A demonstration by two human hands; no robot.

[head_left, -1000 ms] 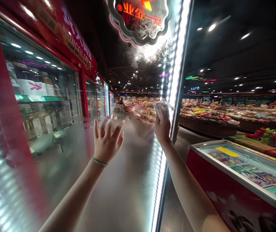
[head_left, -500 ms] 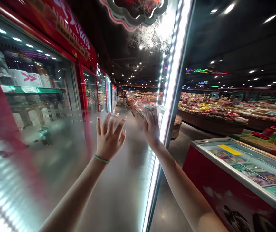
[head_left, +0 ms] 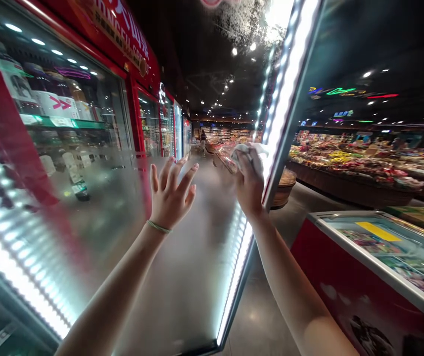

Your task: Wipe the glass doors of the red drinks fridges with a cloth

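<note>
A glass door (head_left: pixel 193 277), fogged over its lower part and edged with bright LED strips, stands in front of me. My left hand (head_left: pixel 170 195) is spread out at the glass, fingers apart and holding nothing; a thin green band circles its wrist. Toward the door's right edge, my right hand (head_left: pixel 251 185) presses a crumpled whitish cloth (head_left: pixel 258 152) against the pane, right beside the LED strip (head_left: pixel 280 94). The fingers cover part of the cloth.
Red drink coolers (head_left: pixel 135 118) with bottles line the left side. A red chest freezer (head_left: pixel 330 262) stands at lower right, just past the door edge. Produce displays (head_left: pixel 349 168) fill the right background. A distant person (head_left: pixel 203 138) stands down the aisle.
The right hand and the cloth have moved a little up and to the right along the pane. My view has shifted, with the door's lower edge now showing. The left hand stays spread.
</note>
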